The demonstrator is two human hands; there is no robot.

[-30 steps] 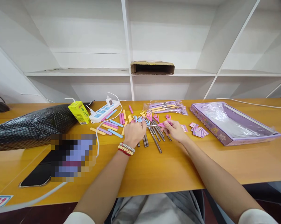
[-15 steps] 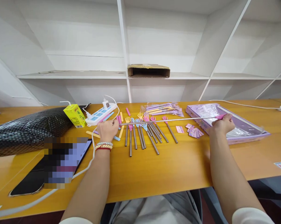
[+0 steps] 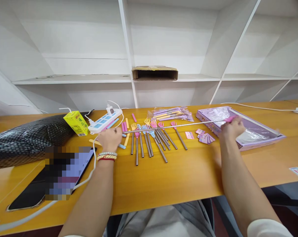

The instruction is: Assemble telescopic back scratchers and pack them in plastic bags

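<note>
Between my two hands stretches a thin telescopic metal rod [image 3: 173,126], drawn out to full length above the table. My left hand [image 3: 109,139] grips its thick handle end. My right hand [image 3: 229,129] pinches the pink claw-shaped head at the other end, over the edge of the purple tray. Under the rod lies a row of several collapsed scratchers [image 3: 149,140] with pink, blue and yellow hand-shaped heads. Several loose coloured sleeves [image 3: 125,126] lie beside my left hand.
A purple display tray [image 3: 262,140] sits at the right, small pink cards [image 3: 204,136] beside it, and bagged scratchers [image 3: 172,113] behind. At left are a power strip [image 3: 104,120], a yellow juice box [image 3: 76,123], a black bag [image 3: 27,136] and a phone [image 3: 52,177]. A cardboard box [image 3: 154,73] stands on the shelf.
My hands moved apart, pulling the scratcher out from short to a long rod. The right hand went right to the purple tray, the left hand went left.
</note>
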